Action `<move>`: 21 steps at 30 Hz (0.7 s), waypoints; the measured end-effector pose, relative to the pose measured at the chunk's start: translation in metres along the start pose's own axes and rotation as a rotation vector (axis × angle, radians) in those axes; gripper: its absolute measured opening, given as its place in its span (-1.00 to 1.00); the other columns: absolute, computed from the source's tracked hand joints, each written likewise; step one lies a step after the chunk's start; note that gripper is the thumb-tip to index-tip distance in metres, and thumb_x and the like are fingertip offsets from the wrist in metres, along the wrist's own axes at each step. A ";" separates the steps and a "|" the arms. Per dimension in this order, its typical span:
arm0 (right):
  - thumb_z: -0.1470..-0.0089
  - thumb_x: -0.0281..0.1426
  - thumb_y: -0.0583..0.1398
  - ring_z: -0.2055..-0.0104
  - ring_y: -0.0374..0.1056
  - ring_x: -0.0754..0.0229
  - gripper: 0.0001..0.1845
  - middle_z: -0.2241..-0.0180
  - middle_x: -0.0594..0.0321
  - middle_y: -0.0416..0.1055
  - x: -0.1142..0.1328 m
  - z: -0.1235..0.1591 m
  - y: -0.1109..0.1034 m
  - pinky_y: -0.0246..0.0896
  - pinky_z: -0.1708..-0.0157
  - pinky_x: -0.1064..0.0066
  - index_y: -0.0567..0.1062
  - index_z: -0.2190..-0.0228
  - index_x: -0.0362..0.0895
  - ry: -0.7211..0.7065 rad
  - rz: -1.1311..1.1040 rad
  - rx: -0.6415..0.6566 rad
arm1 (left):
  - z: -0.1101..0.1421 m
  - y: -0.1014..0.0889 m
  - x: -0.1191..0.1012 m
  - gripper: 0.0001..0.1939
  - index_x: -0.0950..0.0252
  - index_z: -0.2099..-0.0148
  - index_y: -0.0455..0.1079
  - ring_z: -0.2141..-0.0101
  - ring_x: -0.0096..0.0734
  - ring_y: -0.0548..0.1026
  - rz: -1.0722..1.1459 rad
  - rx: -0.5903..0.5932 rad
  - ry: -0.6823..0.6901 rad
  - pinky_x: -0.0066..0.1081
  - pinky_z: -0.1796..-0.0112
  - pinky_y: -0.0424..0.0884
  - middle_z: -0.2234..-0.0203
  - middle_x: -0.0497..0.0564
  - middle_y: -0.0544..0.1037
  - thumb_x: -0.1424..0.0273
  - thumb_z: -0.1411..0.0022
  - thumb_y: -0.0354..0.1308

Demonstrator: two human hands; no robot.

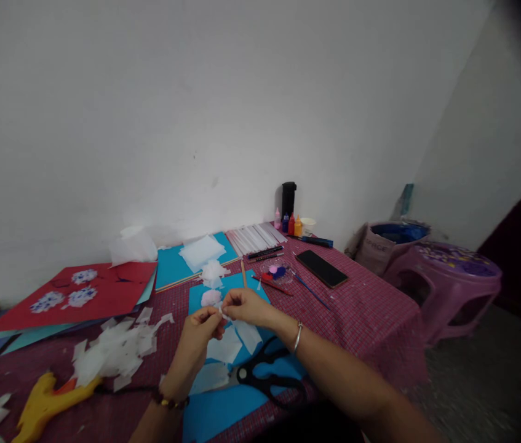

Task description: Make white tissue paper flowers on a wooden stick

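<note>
- L hand (201, 332): thumb + fingertips pinched together on small twisted white paper piece (223, 314); dark beaded bracelet (173, 402) at wrist.
- R hand (251, 306): thumb + forefinger clamped on same piece, meeting L fingertips; silver-coloured metal bangle (298, 337) at wrist.
- Paper piece loc.: btwn both hands, above bright blue flat sheet (216, 413), nr mid-table.
- On blue sheet: lg scissors w/ black handles (243, 373), pivot nr cut white paper pcs (224, 346), which lie below hands.
- Just beyond fingertips: pale pink ruffled paper puff (211, 298); behind it, white crumpled paper tuft (214, 272).
- L of hands: loose heap of white paper scraps (119, 347); nr it, yellow glue gun (50, 403).
- Far L: red flat sheet (124, 294) w/ three white-and-blue speckled flower shapes (83, 276).
- Back: stack of white thin sheets (202, 251) on second blue sheet (168, 269); row of white strips (255, 237) alongside.
- R side: black flat phone (322, 268); clear palette w/ paint blobs (278, 271); small paint bottles (pink, blue, red, orange) (291, 224) nr wall.
- All on red/purple checked tablecloth (371, 301).
</note>
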State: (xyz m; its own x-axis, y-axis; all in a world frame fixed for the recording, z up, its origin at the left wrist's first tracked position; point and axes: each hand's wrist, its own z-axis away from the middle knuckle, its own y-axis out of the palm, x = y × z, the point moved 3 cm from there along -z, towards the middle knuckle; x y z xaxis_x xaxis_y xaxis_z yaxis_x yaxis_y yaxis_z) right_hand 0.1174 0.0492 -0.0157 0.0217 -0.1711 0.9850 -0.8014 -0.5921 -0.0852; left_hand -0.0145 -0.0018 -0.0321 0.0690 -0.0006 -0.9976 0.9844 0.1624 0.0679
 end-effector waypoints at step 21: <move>0.08 -0.55 0.13 0.57 0.20 0.40 -0.93 0.61 0.41 0.28 -0.015 -0.005 0.000 0.06 0.55 0.57 0.37 0.55 -0.19 0.050 0.040 -0.015 | 0.002 0.002 -0.007 -0.87 0.31 0.60 0.34 0.72 -0.55 0.28 -0.169 -0.008 0.041 -0.55 0.66 0.18 0.78 -0.15 0.35 0.40 0.09 0.17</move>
State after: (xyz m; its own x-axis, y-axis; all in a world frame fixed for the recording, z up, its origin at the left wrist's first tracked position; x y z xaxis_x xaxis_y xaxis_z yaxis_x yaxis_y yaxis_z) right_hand 0.1136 0.0558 -0.0292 -0.0401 -0.1549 0.9871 -0.8101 -0.5733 -0.1229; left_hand -0.0123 -0.0036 -0.0254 -0.1039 0.0115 -0.9945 0.9801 0.1711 -0.1004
